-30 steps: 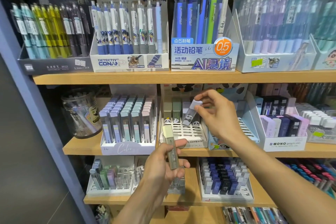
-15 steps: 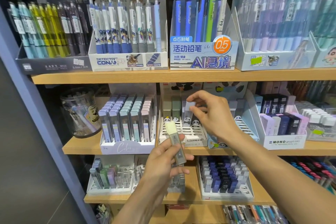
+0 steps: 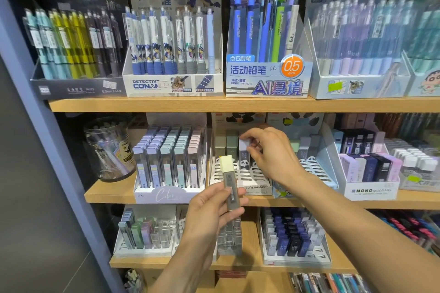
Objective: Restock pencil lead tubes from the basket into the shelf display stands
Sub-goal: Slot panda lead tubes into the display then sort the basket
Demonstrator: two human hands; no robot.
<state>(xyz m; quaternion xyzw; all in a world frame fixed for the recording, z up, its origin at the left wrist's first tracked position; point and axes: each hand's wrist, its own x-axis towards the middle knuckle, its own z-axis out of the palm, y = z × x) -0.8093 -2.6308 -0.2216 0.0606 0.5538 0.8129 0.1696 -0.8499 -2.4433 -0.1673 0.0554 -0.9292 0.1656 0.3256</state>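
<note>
My right hand point(image 3: 269, 154) pinches the pale lilac cap of a lead tube point(image 3: 244, 153) that stands upright in the back row of the white slotted panda display stand point(image 3: 240, 175) on the middle shelf, beside two green-capped tubes point(image 3: 228, 146). My left hand point(image 3: 209, 216) holds a grey tube with a pale yellow cap point(image 3: 228, 183) upright in front of the stand's near edge. The basket is out of view.
A stand of pastel lead cases point(image 3: 170, 159) sits left of the panda stand, a clear jar point(image 3: 108, 147) further left. A light blue panda stand point(image 3: 309, 164) and a MONO stand point(image 3: 370, 171) are on the right. Pen boxes fill the top shelf; more lead stands sit below.
My right hand carried the lilac-capped tube from mid-air down and back into the stand's rear row. My left hand raised the yellow-capped tube slightly and turned it more upright.
</note>
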